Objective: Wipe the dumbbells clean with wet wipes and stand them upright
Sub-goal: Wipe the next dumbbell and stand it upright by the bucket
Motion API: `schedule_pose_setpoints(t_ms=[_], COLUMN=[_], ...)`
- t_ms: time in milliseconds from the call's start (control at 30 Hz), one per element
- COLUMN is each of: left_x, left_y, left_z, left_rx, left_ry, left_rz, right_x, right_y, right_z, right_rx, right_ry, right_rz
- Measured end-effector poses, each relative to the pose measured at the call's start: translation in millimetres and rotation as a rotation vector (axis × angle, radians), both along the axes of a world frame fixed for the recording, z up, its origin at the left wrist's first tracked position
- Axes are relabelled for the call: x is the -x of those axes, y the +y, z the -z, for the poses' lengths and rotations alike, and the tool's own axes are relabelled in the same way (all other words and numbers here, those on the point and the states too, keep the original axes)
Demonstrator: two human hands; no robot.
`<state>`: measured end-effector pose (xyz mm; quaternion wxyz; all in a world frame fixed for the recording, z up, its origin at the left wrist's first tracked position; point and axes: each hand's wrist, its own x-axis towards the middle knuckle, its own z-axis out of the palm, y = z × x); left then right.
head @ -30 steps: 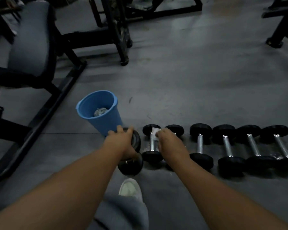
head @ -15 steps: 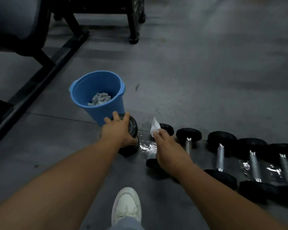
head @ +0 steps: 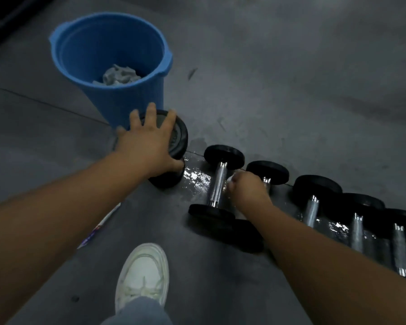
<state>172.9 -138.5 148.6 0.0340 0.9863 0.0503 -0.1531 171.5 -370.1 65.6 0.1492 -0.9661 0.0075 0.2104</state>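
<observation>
A black dumbbell stands upright next to the blue bucket, and my left hand grips its top head, fingers spread over it and thumb at the side. To its right a dumbbell with a chrome handle lies on the floor. My right hand is curled in a fist against that handle, and a small bit of white wet wipe shows at the fingers. The hand partly covers a second lying dumbbell. Several more dumbbells lie in a row to the right.
The blue bucket holds crumpled used wipes at the upper left. A wet patch shines on the grey floor between the dumbbells. My white shoe is at the bottom centre, and a flat white packet lies beside my left forearm.
My right hand has come down with the wipe from above the floor to the lying dumbbell's handle. My left hand stays on the upright dumbbell. The view has moved closer.
</observation>
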Motion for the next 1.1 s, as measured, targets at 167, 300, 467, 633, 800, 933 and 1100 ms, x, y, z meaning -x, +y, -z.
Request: schedule_pose_setpoints(t_ms=[167, 300, 467, 633, 800, 933, 1100], left_x=[86, 116, 108, 132, 160, 183, 184], left_y=[-47, -92, -103, -77, -42, -50, -74], left_z=[29, 74, 102, 84, 56, 73, 94], left_rx=[0.443, 0.439, 0.692, 0.671, 0.656, 0.618, 0.487], left_ry=[-0.348, -0.028, 0.295, 0.017, -0.081, -0.045, 0.064], left_rz=[0.145, -0.005, -0.417, -0.339, 0.102, 0.423, 0.607], right_x=[-15, -22, -17, 14, 113, 190, 214], right_y=[10, 20, 29, 38, 19, -11, -33], right_z=[35, 51, 44, 9, -50, -55, -8], right_rx=[-0.375, -0.626, -0.734, -0.959, -1.226, -1.405, -1.478], right_ry=[0.253, 0.371, 0.349, 0.297, 0.142, 0.170, 0.345], right_rz=[0.392, 0.632, 0.707, 0.798, 1.107, 1.429, 1.781])
